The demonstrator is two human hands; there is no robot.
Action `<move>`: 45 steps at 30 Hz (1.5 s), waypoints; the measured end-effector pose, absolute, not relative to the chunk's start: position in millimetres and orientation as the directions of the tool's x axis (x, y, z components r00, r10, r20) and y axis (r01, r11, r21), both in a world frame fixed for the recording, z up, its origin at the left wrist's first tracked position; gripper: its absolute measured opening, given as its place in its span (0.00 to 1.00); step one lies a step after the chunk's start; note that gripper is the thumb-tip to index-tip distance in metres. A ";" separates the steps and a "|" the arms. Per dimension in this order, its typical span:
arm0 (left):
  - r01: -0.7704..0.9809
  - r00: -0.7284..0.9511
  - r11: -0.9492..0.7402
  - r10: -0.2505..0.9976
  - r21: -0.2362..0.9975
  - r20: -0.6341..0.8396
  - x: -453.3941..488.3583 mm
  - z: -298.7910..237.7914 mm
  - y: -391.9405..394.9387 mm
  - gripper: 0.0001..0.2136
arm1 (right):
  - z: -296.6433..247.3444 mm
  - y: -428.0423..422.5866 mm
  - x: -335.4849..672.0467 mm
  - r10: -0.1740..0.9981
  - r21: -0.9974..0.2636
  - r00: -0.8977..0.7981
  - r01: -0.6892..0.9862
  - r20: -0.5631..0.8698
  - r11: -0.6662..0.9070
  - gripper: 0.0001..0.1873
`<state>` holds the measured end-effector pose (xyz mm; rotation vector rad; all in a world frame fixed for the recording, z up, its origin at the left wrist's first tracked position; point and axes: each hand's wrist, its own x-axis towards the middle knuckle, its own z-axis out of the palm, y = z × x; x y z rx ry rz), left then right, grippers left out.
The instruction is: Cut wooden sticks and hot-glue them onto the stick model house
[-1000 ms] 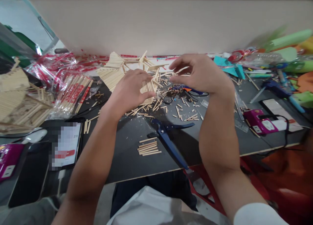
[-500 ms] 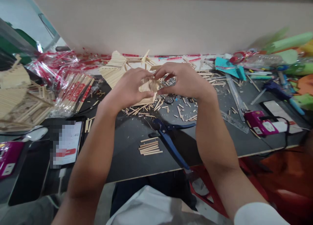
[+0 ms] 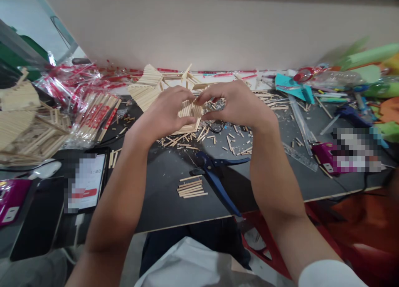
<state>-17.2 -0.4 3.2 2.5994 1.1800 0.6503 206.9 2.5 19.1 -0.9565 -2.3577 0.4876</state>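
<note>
A small model made of wooden sticks (image 3: 189,110) stands between my hands, its slatted panel showing between the fingers. My left hand (image 3: 163,112) closes round its left side, thumb along the lower edge. At its right edge, my right hand (image 3: 238,103) has curved fingers and thumb on the model; the exact contact is partly hidden. Behind my left hand rises a larger fan-shaped stick piece (image 3: 144,87). Nearer to me lie a small group of cut sticks (image 3: 191,188) and a blue-handled cutter (image 3: 218,185).
Stick offcuts (image 3: 230,143) litter the dark table (image 3: 162,208). Wrapped chopsticks (image 3: 96,118), another stick model (image 3: 18,124) and a phone (image 3: 89,181) are on the left. To the right lie a clear ruler (image 3: 301,124), a glue gun (image 3: 350,114) and a purple box (image 3: 324,152).
Both hands keep almost the same hold on the stick model. The whole view has shifted very slightly; nothing else visibly moved.
</note>
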 end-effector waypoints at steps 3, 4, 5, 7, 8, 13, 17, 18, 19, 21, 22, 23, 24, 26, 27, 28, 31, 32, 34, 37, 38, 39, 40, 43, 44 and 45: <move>0.660 0.585 -0.661 0.750 0.358 0.308 -17.0 1.5 -0.2 0.19 | 19.4 1.9 206.4 0.704 -0.493 -0.620 0.519 0.345 0.698 0.09; 0.658 0.585 -0.664 0.748 0.356 0.313 -17.0 0.9 -0.1 0.19 | 19.9 1.5 205.9 0.705 -0.486 -0.624 0.526 0.337 0.698 0.09; 0.656 0.585 -0.667 0.745 0.354 0.321 -17.0 0.2 0.0 0.18 | 20.3 1.1 205.4 0.708 -0.478 -0.625 0.536 0.329 0.696 0.08; 0.652 0.586 -0.674 0.739 0.348 0.333 -17.0 -0.7 0.2 0.18 | 21.2 0.5 204.3 0.713 -0.463 -0.625 0.554 0.318 0.692 0.08; 0.649 0.589 -0.678 0.735 0.345 0.337 -17.0 -1.0 0.2 0.18 | 21.4 0.3 204.0 0.713 -0.457 -0.626 0.559 0.315 0.692 0.07; 0.636 0.603 -0.692 0.722 0.342 0.339 -17.1 -0.3 0.5 0.18 | 20.5 1.1 203.6 0.711 -0.427 -0.628 0.574 0.318 0.698 0.07; 0.632 0.611 -0.695 0.719 0.342 0.333 -17.9 -0.9 1.1 0.18 | 19.0 1.6 203.6 0.706 -0.430 -0.628 0.567 0.327 0.703 0.07; 0.631 0.611 -0.697 0.717 0.341 0.334 -18.3 -1.3 1.4 0.18 | 19.1 1.4 203.8 0.706 -0.434 -0.628 0.565 0.326 0.702 0.07; 0.630 0.611 -0.698 0.716 0.342 0.337 -18.7 -1.7 1.7 0.18 | 19.3 1.1 204.0 0.710 -0.439 -0.626 0.565 0.323 0.698 0.08; 0.626 0.609 -0.698 0.716 0.348 0.342 -19.8 -1.9 2.2 0.19 | 20.4 0.3 205.3 0.725 -0.456 -0.611 0.571 0.319 0.682 0.11; 0.624 0.607 -0.697 0.717 0.353 0.344 -20.2 -1.6 2.3 0.19 | 21.1 0.0 206.3 0.736 -0.467 -0.598 0.576 0.319 0.671 0.13; 0.623 0.604 -0.695 0.719 0.358 0.344 -20.6 -1.1 2.3 0.19 | 21.6 -0.1 207.7 0.747 -0.479 -0.583 0.582 0.319 0.658 0.15; 0.625 0.602 -0.692 0.722 0.361 0.341 -20.7 -0.4 2.1 0.20 | 21.9 0.1 209.2 0.758 -0.488 -0.569 0.587 0.318 0.646 0.18; 0.631 0.602 -0.685 0.729 0.365 0.328 -20.5 1.5 1.4 0.20 | 21.7 1.1 212.4 0.774 -0.491 -0.552 0.604 0.310 0.628 0.22; 0.634 0.602 -0.681 0.732 0.365 0.319 -20.1 2.4 0.8 0.20 | 21.1 2.0 213.6 0.780 -0.483 -0.549 0.617 0.301 0.621 0.23; 0.638 0.602 -0.678 0.735 0.366 0.312 -19.7 3.3 0.1 0.20 | 20.3 2.9 214.5 0.784 -0.472 -0.549 0.630 0.290 0.616 0.23; 0.647 0.598 -0.670 0.742 0.363 0.304 -18.5 4.9 -2.2 0.20 | 17.7 5.3 214.2 0.787 -0.440 -0.556 0.656 0.267 0.613 0.23; 0.651 0.597 -0.668 0.743 0.361 0.301 -18.2 5.0 -2.8 0.21 | 17.0 5.7 213.4 0.785 -0.435 -0.560 0.657 0.265 0.615 0.23; 0.656 0.600 -0.667 0.744 0.353 0.292 -18.0 4.5 -3.3 0.22 | 16.4 5.9 211.2 0.780 -0.435 -0.569 0.652 0.260 0.621 0.22; 0.645 0.613 -0.681 0.732 0.346 0.298 -17.9 2.7 -1.8 0.22 | 16.2 5.5 208.5 0.781 -0.439 -0.571 0.651 0.253 0.619 0.21; 0.639 0.616 -0.687 0.727 0.347 0.304 -17.8 2.0 -1.0 0.22 | 16.2 5.3 208.0 0.783 -0.435 -0.569 0.656 0.251 0.617 0.21; 0.634 0.618 -0.690 0.723 0.349 0.309 -17.6 1.5 -0.4 0.22 | 16.2 5.3 207.8 0.784 -0.426 -0.568 0.662 0.251 0.616 0.20; 0.632 0.617 -0.691 0.722 0.351 0.311 -17.2 1.1 0.1 0.22 | 16.2 5.2 207.6 0.784 -0.416 -0.568 0.668 0.251 0.617 0.19; 0.644 0.611 -0.681 0.732 0.349 0.301 -15.8 1.6 -0.9 0.21 | 16.6 5.0 207.5 0.777 -0.394 -0.577 0.673 0.250 0.626 0.18; 0.653 0.606 -0.674 0.739 0.345 0.294 -15.3 2.2 -1.9 0.21 | 16.9 4.9 207.3 0.775 -0.391 -0.580 0.672 0.251 0.629 0.17; 0.663 0.601 -0.667 0.745 0.341 0.288 -14.9 2.9 -3.0 0.21 | 17.2 4.6 207.0 0.774 -0.390 -0.581 0.672 0.251 0.630 0.17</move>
